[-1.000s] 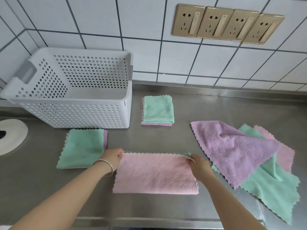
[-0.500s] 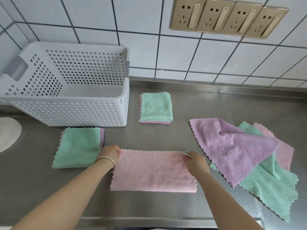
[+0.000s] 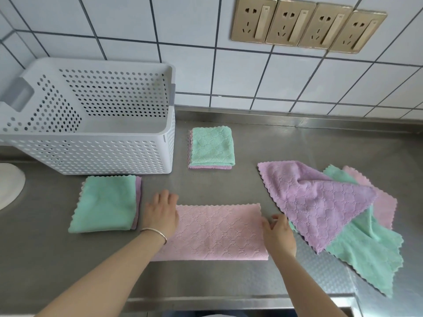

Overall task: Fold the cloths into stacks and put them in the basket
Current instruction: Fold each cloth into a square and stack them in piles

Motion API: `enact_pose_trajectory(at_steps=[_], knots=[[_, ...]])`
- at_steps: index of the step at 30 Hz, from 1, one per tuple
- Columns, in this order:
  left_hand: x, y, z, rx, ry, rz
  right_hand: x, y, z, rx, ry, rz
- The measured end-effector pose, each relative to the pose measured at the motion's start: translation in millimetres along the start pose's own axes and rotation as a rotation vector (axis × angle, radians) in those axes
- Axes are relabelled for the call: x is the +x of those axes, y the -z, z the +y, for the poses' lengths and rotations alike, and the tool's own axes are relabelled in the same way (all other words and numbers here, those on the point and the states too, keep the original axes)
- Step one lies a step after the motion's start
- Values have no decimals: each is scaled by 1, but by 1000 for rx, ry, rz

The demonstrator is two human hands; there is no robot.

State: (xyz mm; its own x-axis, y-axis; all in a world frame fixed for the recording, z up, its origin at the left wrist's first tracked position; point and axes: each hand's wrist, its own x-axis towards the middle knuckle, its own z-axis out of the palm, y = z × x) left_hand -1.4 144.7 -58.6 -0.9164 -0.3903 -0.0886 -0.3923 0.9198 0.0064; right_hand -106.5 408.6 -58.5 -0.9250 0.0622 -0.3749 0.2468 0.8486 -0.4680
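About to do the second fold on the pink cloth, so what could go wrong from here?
1. The right hand sits against the loose purple cloth; lifting the pink cloth end may drag that pile along.
2. The left hand lies flat at the other end beside the green-topped stack; a sideways slip could nudge it.

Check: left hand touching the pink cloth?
Touching. The head view shows the left hand lying flat over the left end of the pink cloth, fingers straight.
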Motion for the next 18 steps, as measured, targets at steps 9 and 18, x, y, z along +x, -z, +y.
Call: enact_pose_trajectory(at_steps=[9,18], knots=[[-20,-26,60,38,-501,-405,-39,-8,9,-195,-148,-168],[-20,-12,68,-3,-422,-512,-51,-8,2,5,-43,-137]])
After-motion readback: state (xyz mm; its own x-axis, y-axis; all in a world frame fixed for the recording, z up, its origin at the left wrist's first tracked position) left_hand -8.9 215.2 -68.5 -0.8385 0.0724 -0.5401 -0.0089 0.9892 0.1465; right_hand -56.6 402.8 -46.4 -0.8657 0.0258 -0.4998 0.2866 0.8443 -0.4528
